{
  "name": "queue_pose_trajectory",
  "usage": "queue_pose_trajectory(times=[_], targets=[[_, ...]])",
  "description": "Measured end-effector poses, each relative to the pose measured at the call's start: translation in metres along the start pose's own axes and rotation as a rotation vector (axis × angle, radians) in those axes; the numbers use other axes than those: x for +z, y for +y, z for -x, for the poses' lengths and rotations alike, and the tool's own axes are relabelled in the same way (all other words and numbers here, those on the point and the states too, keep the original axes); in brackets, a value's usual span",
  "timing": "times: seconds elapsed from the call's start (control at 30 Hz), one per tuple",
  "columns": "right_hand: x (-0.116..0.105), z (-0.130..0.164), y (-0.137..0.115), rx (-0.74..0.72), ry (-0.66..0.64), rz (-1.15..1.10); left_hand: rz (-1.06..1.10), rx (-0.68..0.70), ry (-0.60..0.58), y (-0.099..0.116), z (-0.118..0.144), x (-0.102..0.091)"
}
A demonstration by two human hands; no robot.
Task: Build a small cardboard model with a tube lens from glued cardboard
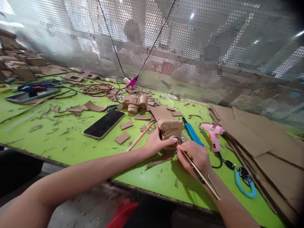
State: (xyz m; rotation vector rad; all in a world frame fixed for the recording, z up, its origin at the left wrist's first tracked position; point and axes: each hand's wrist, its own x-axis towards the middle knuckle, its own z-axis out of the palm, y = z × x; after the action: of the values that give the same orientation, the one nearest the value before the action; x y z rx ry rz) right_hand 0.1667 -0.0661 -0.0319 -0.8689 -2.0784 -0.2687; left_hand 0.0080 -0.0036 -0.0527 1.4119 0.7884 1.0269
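My left hand (158, 141) is closed on a small boxy cardboard model (173, 127), its thumb pressed along the near side. Raised, curved cardboard shapes cover the model's front. In my right hand (196, 155), a thin wooden stick (206, 180) is held like a pen, its tip close to the left thumb and the model. A dark, thin tool (199, 175) lies along the stick; its kind is unclear. Something red (184, 163) shows partly beneath the right hand. Just beyond are a blue-handled tool (193, 133) and a pink glue gun (213, 134).
A black phone (104, 124), a pink pencil-like stick (140, 136) and a cardboard toy camera (134, 103) lie among scraps on the green table (90, 152). Cardboard sheets (251, 142) are stacked at right. A turquoise coil ring (245, 186) lies nearby. Perforated metal (166, 41) stands behind.
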Motion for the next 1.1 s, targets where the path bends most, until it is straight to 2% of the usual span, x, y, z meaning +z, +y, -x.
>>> queue_pose_trajectory(times=[0.13, 0.23, 0.37, 0.47, 0.57, 0.67, 0.73, 0.87, 1.0, 1.1], targets=[[-0.004, -0.002, -0.001, -0.095, -0.056, 0.053, -0.044, 0.046, -0.002, -0.001, -0.001, -0.001], [-0.007, 0.001, 0.002, -0.109, -0.104, 0.048, -0.061, 0.061, -0.005, -0.002, -0.001, -0.002], [-0.008, 0.005, 0.006, -0.044, -0.128, -0.053, -0.072, 0.048, -0.006, -0.003, -0.001, -0.001], [-0.008, 0.006, 0.007, 0.019, -0.045, -0.201, -0.021, 0.013, -0.012, -0.003, -0.002, -0.001], [-0.010, 0.003, 0.003, 0.187, 0.058, -0.355, 0.073, -0.054, 0.008, -0.004, -0.004, -0.002], [-0.015, -0.002, -0.002, 0.350, 0.083, -0.412, 0.222, -0.107, -0.058, -0.006, -0.007, -0.004], [-0.017, -0.003, -0.005, 0.368, 0.078, -0.402, 0.276, -0.135, -0.092, -0.006, -0.008, -0.005], [-0.016, -0.003, -0.009, 0.357, 0.055, -0.324, 0.265, -0.172, -0.073, -0.003, -0.006, -0.005], [-0.015, -0.003, -0.009, 0.323, 0.045, -0.289, 0.205, -0.160, -0.072, 0.000, -0.004, -0.004], [-0.015, -0.003, -0.008, 0.357, 0.033, -0.277, 0.182, -0.132, -0.106, 0.002, -0.003, -0.004]])
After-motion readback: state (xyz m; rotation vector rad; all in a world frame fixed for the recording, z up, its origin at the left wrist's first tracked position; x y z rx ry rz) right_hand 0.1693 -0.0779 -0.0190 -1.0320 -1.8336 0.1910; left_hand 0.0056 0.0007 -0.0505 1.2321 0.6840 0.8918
